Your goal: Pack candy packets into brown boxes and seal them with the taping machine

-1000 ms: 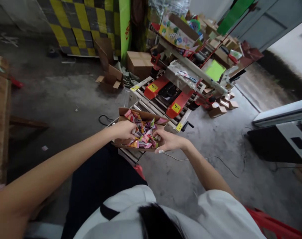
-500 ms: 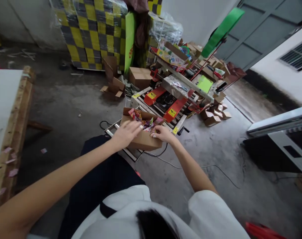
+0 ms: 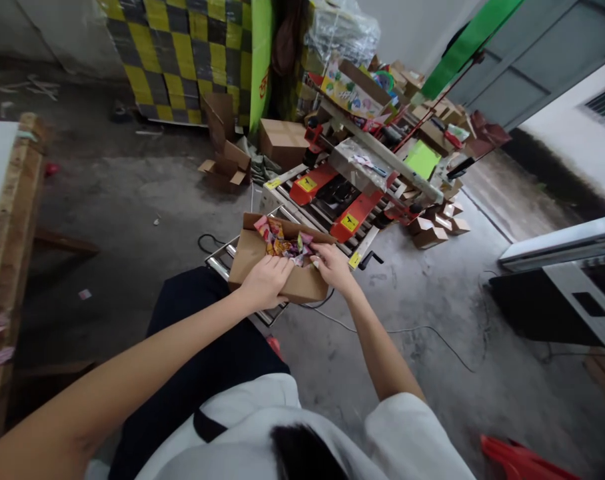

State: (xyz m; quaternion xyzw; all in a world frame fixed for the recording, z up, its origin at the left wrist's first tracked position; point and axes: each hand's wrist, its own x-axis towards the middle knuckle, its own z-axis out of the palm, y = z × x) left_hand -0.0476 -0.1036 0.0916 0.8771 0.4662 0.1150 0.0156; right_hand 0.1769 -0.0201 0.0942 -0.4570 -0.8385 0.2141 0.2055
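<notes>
- Resting on the near side of the open box point(image 3: 305, 287), the left hand point(image 3: 267, 281) has fingers bent over its edge; whether they pinch anything, I cannot tell
- The right hand point(image 3: 331, 265) is narrow, fingertips by the packets point(image 3: 281, 247); its grip is unclear too
- Packets lie inside the box, just beyond the hands
- Best to press gently, wrappers kept inside the edge
- Steadying the box should help, as the rollers point(image 3: 220, 267) beneath could let it slide
</notes>
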